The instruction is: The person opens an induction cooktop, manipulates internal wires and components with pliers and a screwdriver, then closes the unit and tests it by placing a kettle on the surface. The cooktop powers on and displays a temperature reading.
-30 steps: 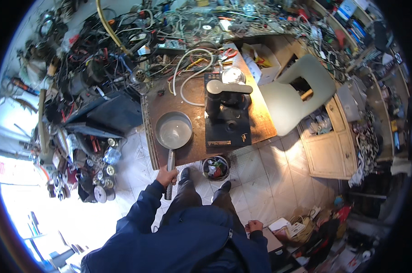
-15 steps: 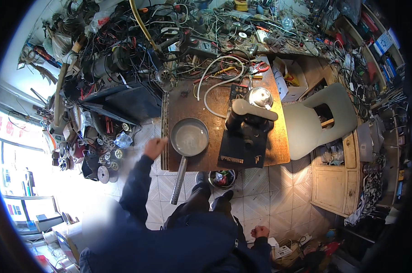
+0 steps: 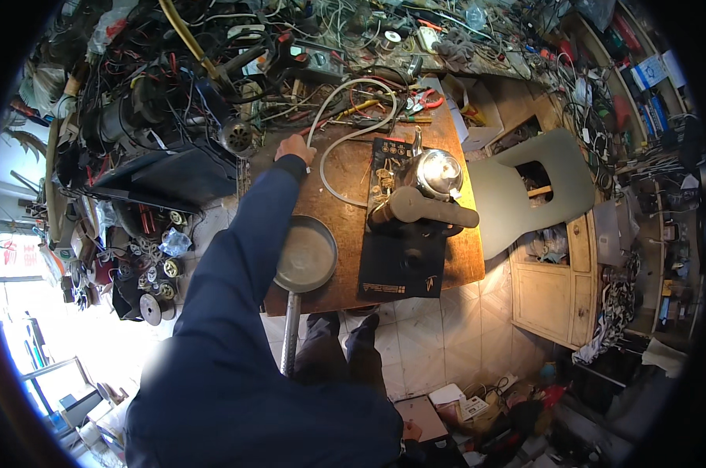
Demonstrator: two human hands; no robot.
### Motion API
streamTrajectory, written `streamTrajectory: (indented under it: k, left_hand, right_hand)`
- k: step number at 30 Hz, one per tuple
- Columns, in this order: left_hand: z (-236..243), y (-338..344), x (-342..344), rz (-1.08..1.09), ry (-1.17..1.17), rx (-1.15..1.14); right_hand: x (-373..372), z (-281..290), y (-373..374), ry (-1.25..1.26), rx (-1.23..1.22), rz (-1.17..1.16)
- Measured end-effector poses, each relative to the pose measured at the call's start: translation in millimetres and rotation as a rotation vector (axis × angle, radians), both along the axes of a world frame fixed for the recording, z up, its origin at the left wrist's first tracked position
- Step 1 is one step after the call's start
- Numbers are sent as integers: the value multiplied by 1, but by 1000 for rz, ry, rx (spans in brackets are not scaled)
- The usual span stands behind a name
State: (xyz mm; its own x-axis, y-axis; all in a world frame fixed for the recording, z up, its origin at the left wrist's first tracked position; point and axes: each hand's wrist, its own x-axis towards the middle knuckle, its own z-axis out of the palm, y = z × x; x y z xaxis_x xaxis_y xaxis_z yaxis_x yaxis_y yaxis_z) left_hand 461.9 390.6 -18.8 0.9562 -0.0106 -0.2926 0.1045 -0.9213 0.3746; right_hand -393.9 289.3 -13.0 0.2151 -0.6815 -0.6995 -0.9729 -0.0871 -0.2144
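Observation:
My left hand (image 3: 294, 148) is stretched to the table's far left part, its fingers curled and partly hidden. The end of a pale hose (image 3: 326, 168) lies right against it; whether I grip it is unclear. Under my forearm, a grey frying pan (image 3: 307, 256) sits at the table's near left, its metal handle jutting past the edge. A reddish patch beside my jacket at the bottom may be part of my right hand (image 3: 410, 430), its fingers not readable. Right of the pan lies a black flat cooktop (image 3: 402, 264), with a shiny metal kettle (image 3: 439, 173) behind it.
A dark grey lamp-like arm (image 3: 435, 207) overhangs the cooktop. Cables and tools crowd the bench behind, including red-handled pliers (image 3: 429, 100). A beige chair (image 3: 497, 204) stands against the table's right side. Spools (image 3: 152, 309) lie to the left.
My left hand has moved forward from beside the pan to the hose end, and my sleeve now crosses the pan's left side. My right hand has mostly slipped out of sight.

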Motion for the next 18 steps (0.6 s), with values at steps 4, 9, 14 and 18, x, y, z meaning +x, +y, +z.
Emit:
streamTrajectory:
  k: [4,9,14,18]
  left_hand:
    - [6,12,10,-77,55,-39]
    - [77,43,-31,-169,98,-664]
    - [141,95,-139,-180,131,-837]
    - [108,129,-205,-27,94,-822]
  right_hand:
    - [-25,-21,6,-20,-3,48]
    - [-9,-39,0,-98,40,56]
    - [29,-42,-37,-208,52,93]
    - [55,-47,-51,-270,47,112]
